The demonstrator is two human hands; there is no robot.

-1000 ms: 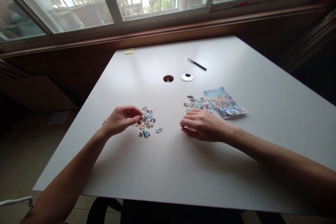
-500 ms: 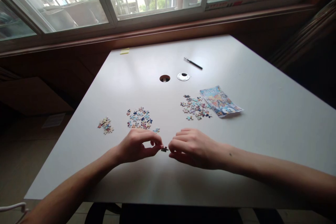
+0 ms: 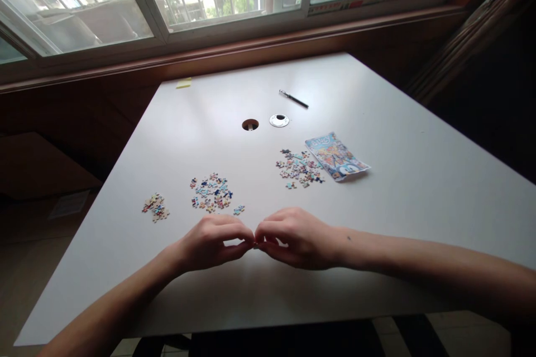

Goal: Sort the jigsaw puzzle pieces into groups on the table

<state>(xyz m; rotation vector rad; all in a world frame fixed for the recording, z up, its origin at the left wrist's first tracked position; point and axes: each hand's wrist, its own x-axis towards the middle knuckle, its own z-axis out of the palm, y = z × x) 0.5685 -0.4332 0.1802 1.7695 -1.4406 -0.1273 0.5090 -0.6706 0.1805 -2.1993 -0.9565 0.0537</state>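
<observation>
Above the near part of the white table, my left hand and my right hand meet fingertip to fingertip. Both are closed in a pinch on a small jigsaw puzzle piece, mostly hidden by the fingers. Just beyond my left hand lies a loose pile of puzzle pieces, with a few blue pieces apart at its right. A smaller heap of pieces is farther left. Beyond my right hand is another pile of pieces, touching a colourful printed picture sheet.
A black pen lies toward the back of the white table. Nearer are a round cable hole and its silver cover. A yellow sticky note marks the far left corner, below the window.
My right hand has closed the gap and now meets my left fingertips at the puzzle piece, which is now mostly covered. The camera view has shifted slightly, so the table things appear farther left.
</observation>
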